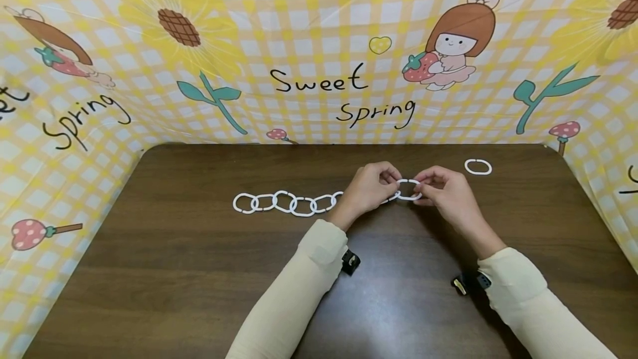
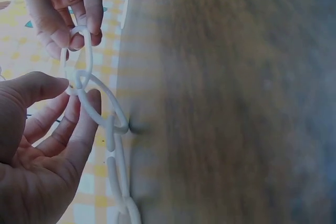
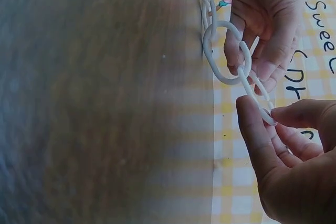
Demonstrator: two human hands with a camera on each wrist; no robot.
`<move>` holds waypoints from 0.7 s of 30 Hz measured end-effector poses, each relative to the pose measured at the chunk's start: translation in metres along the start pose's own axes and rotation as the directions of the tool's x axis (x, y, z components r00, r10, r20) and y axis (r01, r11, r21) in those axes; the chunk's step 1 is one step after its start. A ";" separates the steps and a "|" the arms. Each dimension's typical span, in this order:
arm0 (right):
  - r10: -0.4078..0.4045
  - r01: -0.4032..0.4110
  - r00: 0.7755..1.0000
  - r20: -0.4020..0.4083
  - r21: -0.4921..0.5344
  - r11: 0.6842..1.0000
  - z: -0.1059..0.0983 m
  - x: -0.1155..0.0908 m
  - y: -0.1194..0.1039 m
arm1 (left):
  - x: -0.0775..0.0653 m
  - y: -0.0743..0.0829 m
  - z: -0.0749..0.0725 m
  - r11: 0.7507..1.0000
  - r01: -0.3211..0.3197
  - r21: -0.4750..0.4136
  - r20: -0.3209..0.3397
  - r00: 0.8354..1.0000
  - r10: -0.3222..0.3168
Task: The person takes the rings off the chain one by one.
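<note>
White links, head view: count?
9 visible: six links left of the left hand, one partly showing beside it, one in the right hand, one loose far right. More may be hidden.

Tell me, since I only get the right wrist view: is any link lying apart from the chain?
Observer: Yes, the head view shows one loose link on the table, beyond the right hand and to its right.
Operator: Where is the chain's far end?
Observer: The chain stretches out past the left hand, its free end lying on the table to that hand's left.
Operator: Are the forearms bare?
Observer: No, light-coloured sleeves cover both.
</note>
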State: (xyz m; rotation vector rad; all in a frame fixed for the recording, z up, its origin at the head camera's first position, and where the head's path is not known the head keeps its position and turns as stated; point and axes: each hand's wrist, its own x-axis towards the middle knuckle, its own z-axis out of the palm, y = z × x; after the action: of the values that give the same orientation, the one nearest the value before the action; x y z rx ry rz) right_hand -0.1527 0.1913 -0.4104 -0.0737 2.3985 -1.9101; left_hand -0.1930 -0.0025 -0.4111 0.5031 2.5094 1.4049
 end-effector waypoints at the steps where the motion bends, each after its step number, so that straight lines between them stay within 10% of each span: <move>1: -0.001 0.001 1.000 -0.002 0.000 1.000 0.000 0.000 0.000 | -0.001 0.000 -0.001 1.000 0.001 -0.002 -0.001 1.000 -0.001; 21: -0.002 0.002 1.000 -0.028 0.010 1.000 0.000 0.001 0.002 | -0.022 0.008 -0.014 0.998 -0.032 0.061 0.027 0.999 0.030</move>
State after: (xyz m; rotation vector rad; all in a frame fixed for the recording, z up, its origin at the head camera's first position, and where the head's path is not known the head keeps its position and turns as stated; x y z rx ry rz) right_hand -0.1535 0.1917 -0.4128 -0.0491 2.4070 -1.9369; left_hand -0.1760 -0.0184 -0.3960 0.5700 2.5415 1.3265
